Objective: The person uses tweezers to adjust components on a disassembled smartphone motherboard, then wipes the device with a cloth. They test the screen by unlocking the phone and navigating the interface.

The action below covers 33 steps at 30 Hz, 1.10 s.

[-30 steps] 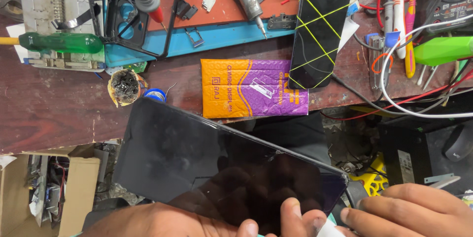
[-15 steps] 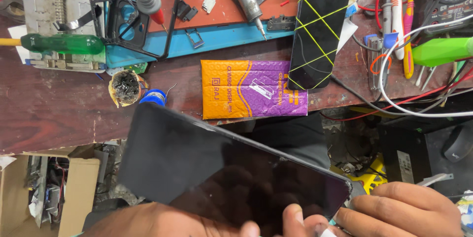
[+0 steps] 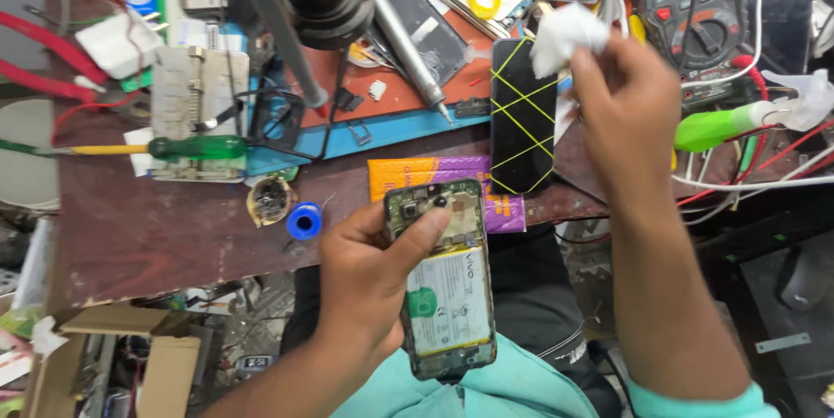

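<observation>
Left hand (image 3: pixel 373 275) grips an opened phone (image 3: pixel 443 279) upright over the lap, just off the near bench edge; thumb pressed on its exposed circuit board, white battery showing below. Right hand (image 3: pixel 625 114) raised over the bench, fingers pinched on a crumpled white tissue (image 3: pixel 565 31).

Bench: dark reddish-brown wooden top (image 3: pixel 148 235), heavily cluttered. Green-handled screwdriver (image 3: pixel 187 148) lies near the left. Blue solder spool (image 3: pixel 304 222) near the front edge. Black phone with yellow criss-cross lines (image 3: pixel 521 118) rests beside an orange-and-purple packet (image 3: pixel 395 176). Multimeter (image 3: pixel 695 1) at far right amid tangled wires. Cardboard boxes (image 3: pixel 165 366) on the floor below.
</observation>
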Tool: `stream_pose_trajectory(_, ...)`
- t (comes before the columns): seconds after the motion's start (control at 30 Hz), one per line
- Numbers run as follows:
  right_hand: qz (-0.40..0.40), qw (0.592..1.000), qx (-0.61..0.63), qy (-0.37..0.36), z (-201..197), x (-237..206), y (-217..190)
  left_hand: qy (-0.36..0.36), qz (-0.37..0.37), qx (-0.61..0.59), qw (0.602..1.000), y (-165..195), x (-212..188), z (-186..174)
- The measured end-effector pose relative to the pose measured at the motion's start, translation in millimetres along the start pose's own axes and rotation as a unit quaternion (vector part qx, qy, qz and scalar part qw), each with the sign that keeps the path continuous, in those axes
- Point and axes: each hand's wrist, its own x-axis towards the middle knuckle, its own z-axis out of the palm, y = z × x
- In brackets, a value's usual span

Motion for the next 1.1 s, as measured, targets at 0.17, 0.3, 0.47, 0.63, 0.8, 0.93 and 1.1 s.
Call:
stream_pose_trajectory(0.17,-0.198,0.943,-0.264,0.031,7.2,64.0,5.2,-0.027,0.039,0.010,0.999,-16.1,7.9,-15.8)
stream_pose_trajectory(0.3,-0.235,0.933,-0.270,0.049,0.2,22.5,-35.5,-0.044,0.062,0.062,0.995,-13.6,2.7,-14.0)
stream_pose_trajectory(0.47,0.126,0.966,0.146,-0.174,-14.9,-81.4,-62.3,-0.078,0.126,0.112,0.983,-7.9,-9.3,-3.9)
stream_pose_trajectory(0.63,0.224,0.869,0.391,-0.204,-16.8,-133.2,-47.6,-0.101,0.138,0.166,0.971,-6.6,-24.9,-3.3)
stream_pose_trajectory(0.8,0.071,0.935,0.264,-0.226,-36.7,-150.0,-46.2,-0.121,0.241,0.244,0.931,-2.8,-41.4,2.9)
stream_pose_trajectory(0.93,-0.002,0.959,0.189,-0.211,-45.3,-155.6,-53.2,-0.117,0.233,0.221,0.940,-0.5,-50.4,9.6)
stream_pose_trajectory(1.1,-0.001,0.955,0.195,-0.222,-49.2,-154.5,-61.5,-0.131,0.245,0.214,0.937,-5.0,-55.7,7.5)
